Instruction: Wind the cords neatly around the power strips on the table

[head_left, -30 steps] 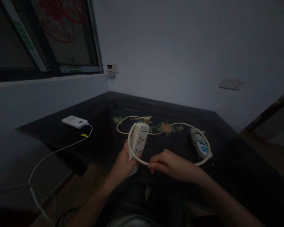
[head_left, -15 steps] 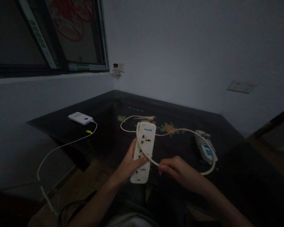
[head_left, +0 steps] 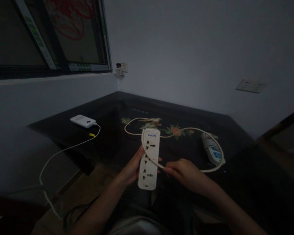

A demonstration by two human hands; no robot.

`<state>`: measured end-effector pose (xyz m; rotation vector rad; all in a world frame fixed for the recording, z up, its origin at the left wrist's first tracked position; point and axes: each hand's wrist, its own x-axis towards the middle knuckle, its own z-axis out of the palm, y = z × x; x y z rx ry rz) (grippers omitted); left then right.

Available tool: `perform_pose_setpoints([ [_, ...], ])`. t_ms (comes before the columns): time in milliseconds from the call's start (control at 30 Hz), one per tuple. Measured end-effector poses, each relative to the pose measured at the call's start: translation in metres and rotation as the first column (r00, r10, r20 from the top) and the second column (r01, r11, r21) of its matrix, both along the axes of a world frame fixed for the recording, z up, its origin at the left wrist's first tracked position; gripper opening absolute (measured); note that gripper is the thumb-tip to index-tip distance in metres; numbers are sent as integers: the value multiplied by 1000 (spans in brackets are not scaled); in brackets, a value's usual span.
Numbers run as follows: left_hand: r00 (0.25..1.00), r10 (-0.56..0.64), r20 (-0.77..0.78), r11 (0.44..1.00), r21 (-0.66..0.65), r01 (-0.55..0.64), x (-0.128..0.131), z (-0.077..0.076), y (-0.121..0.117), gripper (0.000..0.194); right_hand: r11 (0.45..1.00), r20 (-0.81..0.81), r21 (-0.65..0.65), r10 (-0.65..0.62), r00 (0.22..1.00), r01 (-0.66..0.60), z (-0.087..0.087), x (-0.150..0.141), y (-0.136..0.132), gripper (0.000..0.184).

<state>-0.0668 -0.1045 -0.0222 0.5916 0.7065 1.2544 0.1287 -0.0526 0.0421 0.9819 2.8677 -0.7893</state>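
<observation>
My left hand (head_left: 133, 168) is closed round a white power strip (head_left: 152, 179) from its left side and behind, fingertips showing past its right edge. The strip's socket face is turned towards me, with the PHILIPS lettering at the top. Its pale power cord (head_left: 153, 161) crosses the face diagonally. My right hand (head_left: 182, 171) pinches that cord just right of the strip. From there the cord loops out to the right and back across the table, ending in a smaller loop behind the strip. Whether the plug lies there I cannot make out.
A second power strip (head_left: 214, 155), wound with its own cord, lies on the right of the dark table (head_left: 107, 143). At the left is a white power bank (head_left: 83, 120) with a cable (head_left: 63, 150) hanging over the edge. Wall sockets (head_left: 250, 86) sit behind, near a window at left.
The strip has turned from an angle to face me. My left thumb has moved off its front to the side. My right hand keeps its pinch on the cord, which now crosses the face.
</observation>
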Motion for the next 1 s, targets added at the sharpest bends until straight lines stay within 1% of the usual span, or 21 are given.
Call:
perform_pose_setpoints([
  [67, 1000, -2, -5, 1000, -15, 1, 0, 1, 7, 69, 1000, 26, 8, 13, 1000, -13, 1, 0, 0, 36],
  [200, 995, 77, -68, 996, -43, -80, 1, 4, 14, 64, 1000, 50, -13, 15, 999, -14, 3, 2, 2, 35],
  [267, 990, 109, -93, 993, -44, -113, 3, 6, 14, 62, 999, 0, -28, 31, 1000, -31, 4, 4, 2, 31],
  [333, 985, 140, -101, 989, -42, -145, 5, 7, 13, 62, 997, -96, -45, 60, 994, -65, 6, 5, 1, 23],
  [367, 982, 159, -99, 986, -42, -163, 7, 6, 13, 62, 996, -142, -45, 69, 987, -76, 8, 4, 0, 22],
  [433, 977, 199, -76, 978, -41, -203, 12, 4, 14, 63, 998, -188, -13, 60, 980, -64, 10, 0, -3, 28],
  [467, 973, 225, -56, 973, -35, -228, 15, 2, 15, 63, 999, -182, 20, 41, 983, -38, 11, -4, -5, 29],
  [567, 955, 297, -3, 955, 12, -297, 24, -2, 16, 64, 986, -102, 153, -45, 994, 60, 12, -20, -12, 25],
  [667, 962, 274, 17, 960, 47, -275, 26, -3, 16, 66, 948, -21, 295, -116, 993, 117, 8, -34, -16, 22],
  [767, 979, 203, 6, 979, 19, -203, 21, -2, 16, 64, 910, 2, 403, -110, 994, 100, 3, -37, -17, 25],
  [900, 993, 117, -10, 992, -50, -117, 12, 0, 18, 61, 875, 15, 482, -64, 998, 49, -1, -31, -14, 26],
  [1000, 994, 102, -28, 994, -36, -103, 11, 0, 21, 64, 867, 18, 497, -61, 998, 44, 0, -28, -12, 26],
])
